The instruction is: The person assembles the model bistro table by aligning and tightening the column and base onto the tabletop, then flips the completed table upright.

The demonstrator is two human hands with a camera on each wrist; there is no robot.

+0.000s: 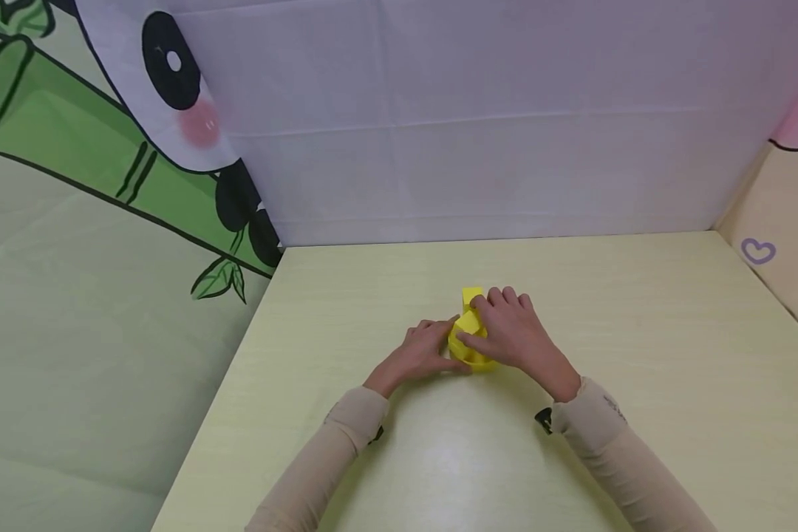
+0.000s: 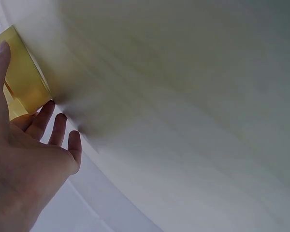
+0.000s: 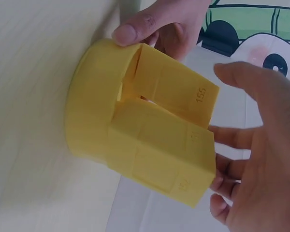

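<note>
A round yellow holder (image 1: 482, 365) stands on the table, with tall yellow blocks rising from inside it. One block (image 3: 179, 89) has the number 155 on it; another block (image 3: 159, 150) beside it leans outward and also bears small raised marks. My left hand (image 1: 427, 350) holds the holder's side, its thumb (image 3: 126, 35) over the rim in the right wrist view. My right hand (image 1: 515, 332) is at the tops of the blocks. Its thumb (image 3: 237, 72) is spread away from the numbered block, while the fingertips are partly hidden behind the blocks.
The pale wooden table (image 1: 372, 288) extends around both hands. A white cloth (image 1: 472, 170) hangs behind its back edge. To the left is a printed cloth (image 1: 93, 295) with green bamboo, and a beige panel (image 1: 785, 199) with a heart borders the right.
</note>
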